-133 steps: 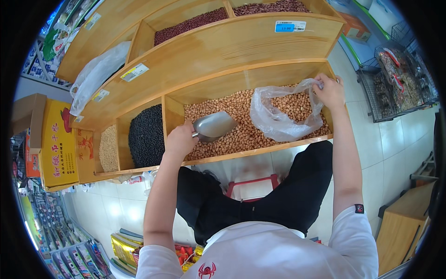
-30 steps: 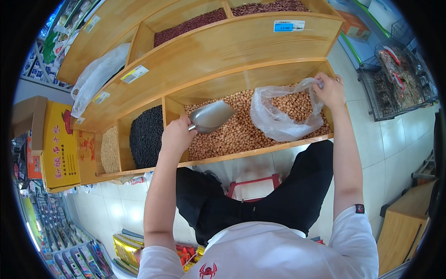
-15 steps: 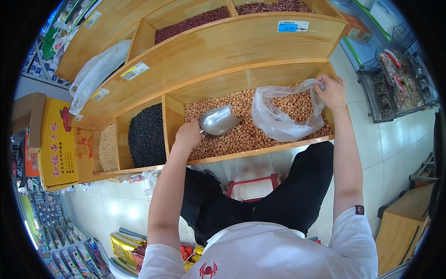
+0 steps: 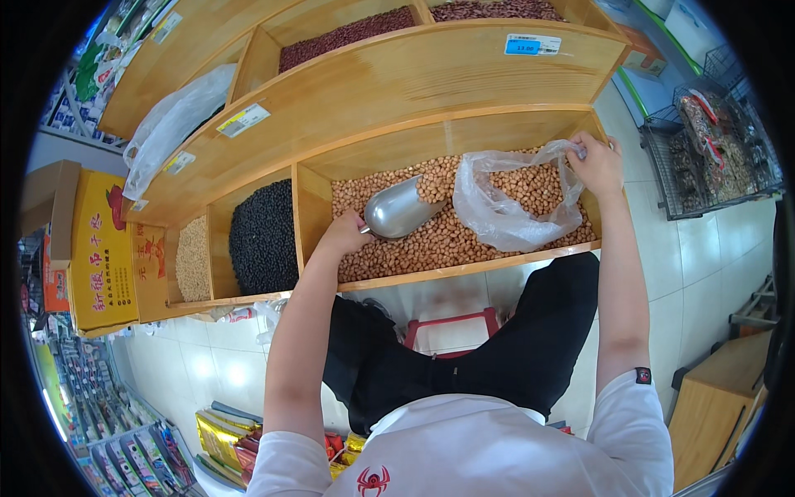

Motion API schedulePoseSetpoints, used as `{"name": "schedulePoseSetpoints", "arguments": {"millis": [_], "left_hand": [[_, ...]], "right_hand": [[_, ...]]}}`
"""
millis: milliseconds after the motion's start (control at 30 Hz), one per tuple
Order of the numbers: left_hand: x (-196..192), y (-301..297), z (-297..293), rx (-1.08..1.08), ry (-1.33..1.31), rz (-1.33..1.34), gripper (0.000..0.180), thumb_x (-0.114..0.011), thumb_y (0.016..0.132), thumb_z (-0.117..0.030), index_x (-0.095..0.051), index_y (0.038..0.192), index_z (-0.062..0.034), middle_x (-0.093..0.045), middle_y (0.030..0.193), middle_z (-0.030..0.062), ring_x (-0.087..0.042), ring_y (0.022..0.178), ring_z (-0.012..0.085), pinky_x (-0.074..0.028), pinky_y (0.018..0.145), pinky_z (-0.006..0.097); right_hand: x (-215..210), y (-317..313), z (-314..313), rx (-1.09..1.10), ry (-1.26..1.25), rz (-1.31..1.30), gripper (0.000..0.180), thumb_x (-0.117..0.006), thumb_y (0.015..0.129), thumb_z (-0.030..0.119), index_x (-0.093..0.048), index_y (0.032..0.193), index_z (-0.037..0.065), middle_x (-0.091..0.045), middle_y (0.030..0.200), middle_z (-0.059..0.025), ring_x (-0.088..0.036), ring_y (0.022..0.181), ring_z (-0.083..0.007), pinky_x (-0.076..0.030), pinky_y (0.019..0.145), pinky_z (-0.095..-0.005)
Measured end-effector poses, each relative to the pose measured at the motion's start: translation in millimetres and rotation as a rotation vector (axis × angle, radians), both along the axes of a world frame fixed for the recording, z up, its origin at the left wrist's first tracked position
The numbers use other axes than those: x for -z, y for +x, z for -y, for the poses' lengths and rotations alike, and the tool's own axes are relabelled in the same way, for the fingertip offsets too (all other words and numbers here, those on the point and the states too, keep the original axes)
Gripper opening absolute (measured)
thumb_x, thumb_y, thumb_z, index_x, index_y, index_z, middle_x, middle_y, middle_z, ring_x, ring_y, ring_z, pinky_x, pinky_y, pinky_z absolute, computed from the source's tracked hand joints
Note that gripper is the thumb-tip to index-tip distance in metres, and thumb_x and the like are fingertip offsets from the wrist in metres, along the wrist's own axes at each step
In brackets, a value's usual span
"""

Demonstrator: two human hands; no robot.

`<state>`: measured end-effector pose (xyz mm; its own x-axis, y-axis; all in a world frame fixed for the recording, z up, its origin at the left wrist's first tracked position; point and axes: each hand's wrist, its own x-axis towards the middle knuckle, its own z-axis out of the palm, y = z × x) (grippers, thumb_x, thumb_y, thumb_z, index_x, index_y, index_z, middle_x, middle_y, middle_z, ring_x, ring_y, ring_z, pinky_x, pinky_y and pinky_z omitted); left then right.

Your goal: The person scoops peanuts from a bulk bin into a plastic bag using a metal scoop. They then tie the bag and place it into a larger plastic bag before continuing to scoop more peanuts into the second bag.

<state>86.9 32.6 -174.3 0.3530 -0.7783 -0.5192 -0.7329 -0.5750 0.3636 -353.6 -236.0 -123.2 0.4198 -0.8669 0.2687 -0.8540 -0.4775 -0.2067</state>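
Single head-worn fisheye view, aimed steeply down and forward. Tiered light wooden bin shelf (image 4: 431,83) seen close, at arm's reach; white tiled floor (image 4: 704,248) seen beyond. Straight edges bent toward rim.

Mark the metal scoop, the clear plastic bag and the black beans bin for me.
metal scoop (image 4: 402,209), head view, on the bowl's outer side.
clear plastic bag (image 4: 497,217), head view, on its lower crumpled body.
black beans bin (image 4: 263,236), head view, on the bean heap's middle.

A metal scoop (image 4: 401,209) lies tilted, mouth in the peanuts (image 4: 439,240); beside it, a clear plastic bag (image 4: 505,207) gapes open.
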Motion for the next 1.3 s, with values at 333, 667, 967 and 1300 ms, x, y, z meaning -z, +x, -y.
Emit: {"name": "schedulePoseSetpoints", "arguments": {"millis": [333, 667, 967, 1300], "left_hand": [[25, 13, -6, -0.077, -0.086, -0.210, 0.054, -0.089, 0.072, -0.025, -0.060, 0.109, 0.0002, -0.069, 0.101, 0.0133, -0.066, 0.094, 0.0236, -0.052, 0.084, 0.035], [-13, -14, 6, -0.116, -0.215, -0.310, 0.054, -0.082, 0.077, -0.007, -0.056, 0.123, 0.0027, -0.068, 0.117, 0.0106, -0.066, 0.106, 0.0184, -0.053, 0.091, 0.033], [-31, -28, 4, -0.079, -0.504, -0.044, 0.037, -0.080, 0.076, -0.015, -0.058, 0.103, -0.0014, -0.071, 0.092, 0.0170, -0.071, 0.088, 0.0288, -0.055, 0.081, 0.037], [-72, -59, 11, 0.231, -0.763, 0.223, 0.025, -0.077, 0.078, -0.009, -0.062, 0.098, -0.0081, -0.072, 0.086, 0.0129, -0.072, 0.083, 0.0313, -0.058, 0.073, 0.040]], "right_hand": [[-2, 2, -2, 0.005, -0.012, -0.006, 0.017, -0.066, 0.087, 0.028, -0.067, 0.100, 0.017, -0.076, 0.090, -0.0037, -0.071, 0.088, -0.0246, -0.035, 0.111, -0.0480], [-3, -1, -3, 0.017, -0.003, -0.012, 0.017, -0.066, 0.088, 0.028, -0.067, 0.099, 0.016, -0.076, 0.089, -0.0037, -0.071, 0.089, -0.0239, -0.036, 0.109, -0.0476], [-4, 0, -3, 0.014, -0.003, -0.015, 0.016, -0.065, 0.088, 0.028, -0.066, 0.099, 0.016, -0.076, 0.090, -0.0047, -0.071, 0.088, -0.0254, -0.036, 0.110, -0.0483], [-3, 1, -3, 0.017, -0.001, 0.024, 0.015, -0.066, 0.089, 0.029, -0.067, 0.097, 0.017, -0.075, 0.088, -0.0045, -0.071, 0.087, -0.0257, -0.036, 0.110, -0.0490]]}}
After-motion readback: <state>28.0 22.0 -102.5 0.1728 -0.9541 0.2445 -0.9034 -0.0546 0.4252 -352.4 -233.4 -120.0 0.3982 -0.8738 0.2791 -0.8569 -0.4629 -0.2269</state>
